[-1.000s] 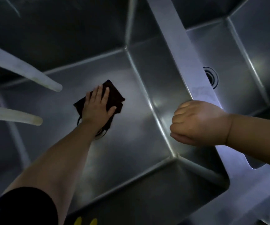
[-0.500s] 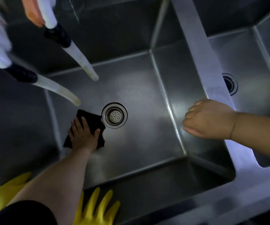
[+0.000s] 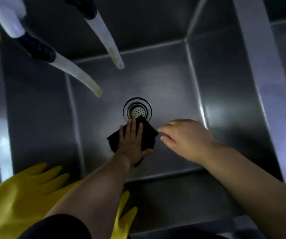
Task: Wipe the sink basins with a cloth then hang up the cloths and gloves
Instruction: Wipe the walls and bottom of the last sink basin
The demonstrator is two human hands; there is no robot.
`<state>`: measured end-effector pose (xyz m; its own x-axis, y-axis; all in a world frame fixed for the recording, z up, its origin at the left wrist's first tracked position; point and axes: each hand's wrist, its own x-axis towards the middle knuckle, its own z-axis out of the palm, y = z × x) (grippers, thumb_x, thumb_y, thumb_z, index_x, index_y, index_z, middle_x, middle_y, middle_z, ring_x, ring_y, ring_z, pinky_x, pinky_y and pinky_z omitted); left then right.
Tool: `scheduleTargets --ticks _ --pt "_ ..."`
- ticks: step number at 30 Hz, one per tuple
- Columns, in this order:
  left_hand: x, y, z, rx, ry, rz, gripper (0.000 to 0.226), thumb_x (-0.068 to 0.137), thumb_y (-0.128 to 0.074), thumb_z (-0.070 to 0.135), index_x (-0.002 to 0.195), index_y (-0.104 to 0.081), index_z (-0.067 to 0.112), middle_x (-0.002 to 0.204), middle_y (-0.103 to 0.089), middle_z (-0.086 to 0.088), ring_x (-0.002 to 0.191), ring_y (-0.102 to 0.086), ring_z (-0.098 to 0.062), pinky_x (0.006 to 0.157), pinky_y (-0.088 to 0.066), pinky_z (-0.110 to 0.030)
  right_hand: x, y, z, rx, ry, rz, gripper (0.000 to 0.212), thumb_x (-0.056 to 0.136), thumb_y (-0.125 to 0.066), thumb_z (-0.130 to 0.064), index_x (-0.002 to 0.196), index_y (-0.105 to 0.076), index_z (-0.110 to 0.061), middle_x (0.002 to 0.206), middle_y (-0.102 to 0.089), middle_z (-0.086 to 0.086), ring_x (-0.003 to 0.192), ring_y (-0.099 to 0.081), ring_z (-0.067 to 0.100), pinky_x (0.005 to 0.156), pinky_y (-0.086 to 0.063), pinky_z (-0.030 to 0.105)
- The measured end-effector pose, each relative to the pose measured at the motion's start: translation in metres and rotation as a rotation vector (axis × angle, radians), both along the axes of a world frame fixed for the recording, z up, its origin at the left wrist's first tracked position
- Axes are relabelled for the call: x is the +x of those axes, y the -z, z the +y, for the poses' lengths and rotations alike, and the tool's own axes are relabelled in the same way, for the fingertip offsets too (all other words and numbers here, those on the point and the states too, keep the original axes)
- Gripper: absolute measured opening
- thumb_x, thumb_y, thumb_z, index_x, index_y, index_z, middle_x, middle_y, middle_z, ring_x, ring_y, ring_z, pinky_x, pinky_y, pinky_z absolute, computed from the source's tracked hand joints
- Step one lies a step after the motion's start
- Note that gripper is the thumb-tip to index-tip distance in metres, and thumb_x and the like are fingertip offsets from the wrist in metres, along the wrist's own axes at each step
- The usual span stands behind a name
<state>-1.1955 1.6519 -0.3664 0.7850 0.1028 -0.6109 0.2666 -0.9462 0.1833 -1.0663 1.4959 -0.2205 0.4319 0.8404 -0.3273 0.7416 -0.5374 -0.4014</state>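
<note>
So the left hand [image 3: 132, 140] is flat on the dark cloth [image 3: 149, 135], fingers straight, palm pressing it down on the floor of the sink basin [image 3: 164, 83]. The cloth pokes out on both sides of that grip, and its far corner just touches the rim of the drain strainer [image 3: 137, 111], right ahead of the fingertips. The right hand [image 3: 185, 137] hangs just to the right of the cloth with relaxed, slightly spread fingers, holding nothing; can't tell if it actually touches the cloth edge.

Versus half a second ago: the left hand and cloth were off to the left of the drain, now they sit on the near side of it. The right hand was curled and resting on the divider [image 3: 259, 83] between basins; it has come down into this basin and loosened.

Two hose spouts [image 3: 80, 75] hang beyond and left of the left hand. Yellow rubber gloves [image 3: 18, 195] are draped on the near edge, beside the left forearm.
</note>
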Motion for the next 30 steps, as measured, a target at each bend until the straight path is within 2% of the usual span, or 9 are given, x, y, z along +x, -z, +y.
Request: scheduleTargets --ticks 4,6,9,12,18,22,25,28,30 --pt "-0.001 0.003 0.009 0.043 0.067 -0.031 0.099 0.086 -0.037 0.068 0.137 0.032 0.018 0.154 0.026 -0.014 0.136 0.034 -0.023 0.107 0.026 -0.044 -0.010 0.021 0.002 0.006 0.086 0.057 0.029 0.094 -0.044 -0.036 0.114 -0.061 -0.026 0.110 -0.064 -0.002 0.100 -0.058 0.020 0.079 -0.049 0.035" --pt "-0.006 0.003 0.029 0.085 -0.004 -0.046 0.100 0.086 -0.039 0.067 0.139 0.029 0.017 0.156 0.019 -0.014 0.141 0.025 -0.024 0.110 0.022 -0.043 -0.010 0.028 -0.001 -0.021 0.126 0.077 0.028 0.093 -0.046 -0.036 0.113 -0.063 -0.025 0.110 -0.065 -0.001 0.101 -0.059 0.021 0.080 -0.049 0.035" --pt "-0.018 0.002 0.066 0.147 -0.325 -0.026 0.104 0.085 -0.048 0.062 0.147 0.019 0.013 0.157 0.015 -0.016 0.144 0.015 -0.028 0.112 0.015 -0.044 -0.004 0.036 -0.003 -0.036 0.161 0.092 0.025 0.092 -0.048 -0.035 0.107 -0.064 -0.022 0.104 -0.066 0.001 0.096 -0.060 0.022 0.078 -0.049 0.035" --pt "-0.037 0.000 0.089 0.228 -0.620 0.114 0.102 0.087 -0.040 0.066 0.145 0.023 0.012 0.155 0.021 -0.015 0.143 0.019 -0.028 0.113 0.013 -0.046 -0.001 0.036 0.000 0.013 0.218 0.126 0.026 0.093 -0.050 -0.034 0.112 -0.063 -0.022 0.106 -0.066 -0.001 0.096 -0.059 0.021 0.080 -0.049 0.034" --pt "-0.043 -0.009 0.038 0.138 -1.009 0.379 0.105 0.084 -0.031 0.074 0.144 0.026 0.009 0.151 0.033 -0.016 0.139 0.029 -0.032 0.112 0.013 -0.052 -0.005 0.035 0.004 0.028 0.194 0.201 0.028 0.094 -0.048 -0.034 0.116 -0.061 -0.021 0.108 -0.064 0.000 0.096 -0.059 0.021 0.080 -0.049 0.035" --pt "-0.038 -0.023 0.014 0.062 -1.156 0.600 0.118 0.074 -0.030 0.085 0.144 0.025 0.006 0.153 0.025 -0.020 0.142 0.015 -0.041 0.114 0.005 -0.053 -0.003 0.039 0.001 0.021 0.234 0.240 0.028 0.093 -0.050 -0.034 0.114 -0.062 -0.019 0.108 -0.065 0.001 0.095 -0.060 0.022 0.080 -0.049 0.036" --pt "-0.027 -0.033 -0.001 -0.098 -1.361 0.578 0.131 0.066 -0.048 0.084 0.145 0.022 0.006 0.157 0.009 -0.019 0.142 -0.010 -0.043 0.116 -0.019 -0.046 -0.005 0.045 0.000 -0.011 0.249 0.228 0.027 0.092 -0.051 -0.034 0.110 -0.063 -0.018 0.106 -0.066 0.001 0.094 -0.060 0.023 0.079 -0.049 0.036" --pt "-0.019 -0.053 -0.005 -0.194 -1.255 0.614 0.119 0.076 -0.054 0.071 0.147 0.013 0.002 0.157 -0.005 -0.021 0.140 -0.021 -0.038 0.114 -0.026 -0.038 -0.010 0.047 -0.004 -0.069 0.217 0.231 0.028 0.093 -0.050 -0.033 0.114 -0.062 -0.019 0.109 -0.066 0.001 0.097 -0.060 0.023 0.080 -0.048 0.032" --pt "-0.014 -0.079 0.005 -0.255 -1.019 0.606 0.079 0.093 -0.044 0.055 0.148 -0.020 0.003 0.151 -0.029 -0.019 0.135 -0.034 -0.033 0.112 -0.029 -0.034 -0.012 0.046 -0.007 -0.122 0.176 0.228 0.029 0.095 -0.048 -0.033 0.117 -0.061 -0.020 0.113 -0.065 0.002 0.101 -0.059 0.023 0.080 -0.046 0.030"
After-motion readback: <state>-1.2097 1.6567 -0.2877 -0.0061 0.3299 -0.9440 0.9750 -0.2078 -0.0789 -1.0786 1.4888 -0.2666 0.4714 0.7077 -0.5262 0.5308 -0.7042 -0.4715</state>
